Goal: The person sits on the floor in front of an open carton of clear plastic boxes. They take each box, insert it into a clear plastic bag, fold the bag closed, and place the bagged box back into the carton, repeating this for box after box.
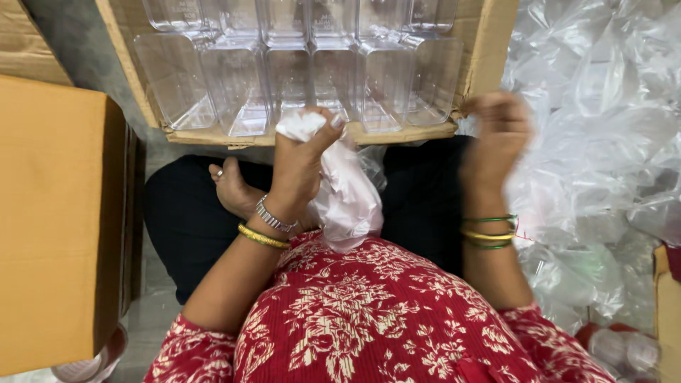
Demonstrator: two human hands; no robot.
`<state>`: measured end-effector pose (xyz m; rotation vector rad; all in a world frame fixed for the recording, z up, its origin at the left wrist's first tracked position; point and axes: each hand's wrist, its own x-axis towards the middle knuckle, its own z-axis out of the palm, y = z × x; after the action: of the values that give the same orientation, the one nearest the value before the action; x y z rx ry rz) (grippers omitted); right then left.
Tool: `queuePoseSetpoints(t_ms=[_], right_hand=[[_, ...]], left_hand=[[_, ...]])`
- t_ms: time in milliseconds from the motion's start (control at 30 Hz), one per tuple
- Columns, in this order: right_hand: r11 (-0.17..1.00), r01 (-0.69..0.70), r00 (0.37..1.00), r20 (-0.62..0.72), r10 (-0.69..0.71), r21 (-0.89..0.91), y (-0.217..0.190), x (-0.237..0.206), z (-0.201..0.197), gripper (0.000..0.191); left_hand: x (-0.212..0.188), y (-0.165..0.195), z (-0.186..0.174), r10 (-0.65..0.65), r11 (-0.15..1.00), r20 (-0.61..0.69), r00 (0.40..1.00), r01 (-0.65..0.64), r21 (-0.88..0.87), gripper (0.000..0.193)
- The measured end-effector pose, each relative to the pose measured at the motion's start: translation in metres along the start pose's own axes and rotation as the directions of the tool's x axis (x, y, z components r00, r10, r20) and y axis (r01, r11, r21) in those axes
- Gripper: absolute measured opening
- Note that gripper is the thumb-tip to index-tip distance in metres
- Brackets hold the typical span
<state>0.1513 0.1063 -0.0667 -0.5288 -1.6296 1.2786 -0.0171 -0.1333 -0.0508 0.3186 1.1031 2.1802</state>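
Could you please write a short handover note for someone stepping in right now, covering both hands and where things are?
Left hand: closed on a crumpled plastic bag held over the lap.
Right hand: blurred in motion beside the heap of loose plastic bags; its grip cannot be judged.
Cardboard box in front holds rows of clear plastic containers, uncovered.
Done: containers stand in the box.
Left: the bag in hand is not yet on any container.

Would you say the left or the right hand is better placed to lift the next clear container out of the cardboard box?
Probably the right hand: it looks empty and sits beside the cardboard box of clear containers, though blurred. The left hand is shut on a white plastic bag.
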Motion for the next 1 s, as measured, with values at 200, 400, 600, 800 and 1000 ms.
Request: queuePoseSetpoints(t_ms=[200,400,600,800,1000], right_hand=[[0.971,-0.237,0.844,0.491,0.217,-0.022,-0.063,-0.051,0.107,0.020],[0.865,-0.462,0.836,0.421,0.352,0.196,-0.070,-0.041,0.104,0.013],[0.838,-0.489,0.834,0.412,0.368,0.242,-0.060,-0.042,0.099,0.013],[0.851,-0.456,0.869,0.336,0.363,0.261,-0.049,-0.043,0.081,0.013],[0.742,-0.547,0.831,0.355,0.427,0.388,-0.038,-0.031,0.073,0.022]], left_hand=[[-0.007,0.016,0.015,-0.038,0.999,0.004,0.999,0.038,-0.035,0.012],[-0.012,0.033,-0.010,0.031,1.000,-0.007,0.999,-0.031,-0.003,0.022],[-0.008,0.012,-0.010,0.038,0.970,0.048,0.998,-0.049,0.240,0.018],[0.003,0.002,0.002,0.037,0.988,-0.012,0.999,-0.034,0.151,0.015],[0.002,0.008,0.014,-0.265,0.933,0.212,0.941,0.306,-0.192,0.021]])
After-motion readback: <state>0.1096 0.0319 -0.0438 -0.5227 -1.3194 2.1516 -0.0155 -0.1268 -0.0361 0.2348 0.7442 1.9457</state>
